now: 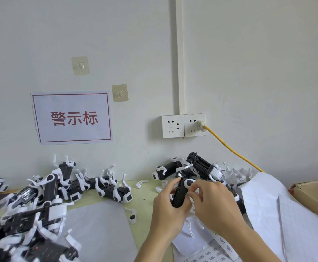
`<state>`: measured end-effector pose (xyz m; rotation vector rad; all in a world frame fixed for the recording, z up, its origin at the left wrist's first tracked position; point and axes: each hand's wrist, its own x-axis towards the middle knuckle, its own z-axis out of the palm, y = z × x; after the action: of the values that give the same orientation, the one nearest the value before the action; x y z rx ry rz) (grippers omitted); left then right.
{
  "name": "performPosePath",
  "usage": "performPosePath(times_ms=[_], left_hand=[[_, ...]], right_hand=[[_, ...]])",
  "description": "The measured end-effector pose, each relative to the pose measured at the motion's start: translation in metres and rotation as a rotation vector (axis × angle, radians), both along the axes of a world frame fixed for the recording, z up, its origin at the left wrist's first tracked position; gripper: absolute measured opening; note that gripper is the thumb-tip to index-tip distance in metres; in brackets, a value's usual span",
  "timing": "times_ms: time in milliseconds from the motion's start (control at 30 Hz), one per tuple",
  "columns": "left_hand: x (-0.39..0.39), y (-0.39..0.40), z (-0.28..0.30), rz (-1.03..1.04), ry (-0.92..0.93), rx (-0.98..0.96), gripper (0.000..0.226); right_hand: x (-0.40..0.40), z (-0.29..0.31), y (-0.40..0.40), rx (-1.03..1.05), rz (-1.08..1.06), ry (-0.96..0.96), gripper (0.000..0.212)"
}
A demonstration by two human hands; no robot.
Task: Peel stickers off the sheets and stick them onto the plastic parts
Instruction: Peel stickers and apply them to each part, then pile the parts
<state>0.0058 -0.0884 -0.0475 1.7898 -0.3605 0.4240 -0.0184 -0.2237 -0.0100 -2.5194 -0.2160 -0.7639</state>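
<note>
**Two hands on one black part, stickers below**

Two hands work at mid-bench. The left hand (166, 210) has its grip curled round one black plastic part (179, 196), held upright just above the bench (145, 193). The right hand (214, 203) pinches its fingertips together at the part's right side, where a small white sticker seems to sit; the sticker itself is too small to make out.

The held part is a dark, oblong body with a white rounded cap (188, 183) near its top.

Two heaps of like black-and-white parts lie on the bench: a large left heap (41, 195) and a smaller one by the wall (196, 169); single pieces cannot be counted. Three small white bits lie loose between them.

A printed sticker sheet (209, 257) lies under the wrists, cut off by the frame's lower edge. A peeled backing sheet (279, 210) spreads to the right, beside a cardboard box (313, 195), partly out of view. On the wall: two sockets, two hooks, one sign (72, 117).
</note>
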Motion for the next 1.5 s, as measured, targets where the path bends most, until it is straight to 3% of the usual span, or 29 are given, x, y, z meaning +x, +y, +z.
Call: performPosePath(times_ms=[1500], left_hand=[[-0.0092,-0.0033,0.0083,0.025,0.039,-0.100,0.041]], right_hand=[[-0.0058,0.0018,0.0015,-0.021,-0.078,-0.122,0.014]])
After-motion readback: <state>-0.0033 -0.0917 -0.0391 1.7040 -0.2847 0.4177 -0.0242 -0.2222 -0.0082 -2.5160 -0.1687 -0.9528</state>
